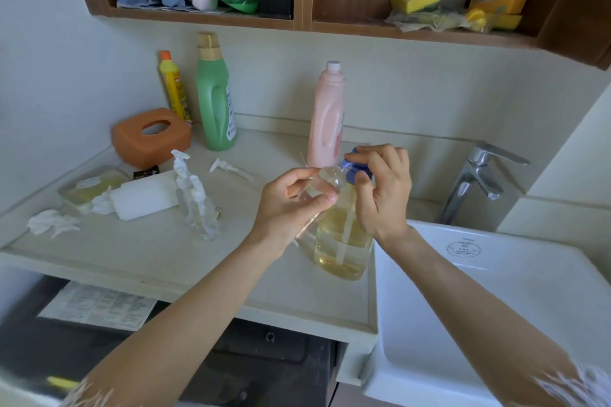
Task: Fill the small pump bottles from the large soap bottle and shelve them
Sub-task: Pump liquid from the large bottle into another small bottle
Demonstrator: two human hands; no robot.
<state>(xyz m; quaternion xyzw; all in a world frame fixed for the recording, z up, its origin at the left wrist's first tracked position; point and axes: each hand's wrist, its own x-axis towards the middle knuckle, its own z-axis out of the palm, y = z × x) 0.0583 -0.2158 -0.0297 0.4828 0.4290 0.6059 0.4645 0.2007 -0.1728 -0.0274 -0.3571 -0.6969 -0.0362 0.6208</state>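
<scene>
Two bare forearms come into the head view from the bottom edge, one at each side. The left hand [291, 205] and the right hand [383, 188] wear no gloves, rings, watch or bracelet on the parts that show. The fingernails are short and unpainted. At the lower corners, near each elbow, there is a blurred whitish, feathery fringe that may be a sleeve edge; its fabric cannot be made out.

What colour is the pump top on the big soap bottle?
Blue. The pump top shows under the right hand in the head view.
</scene>
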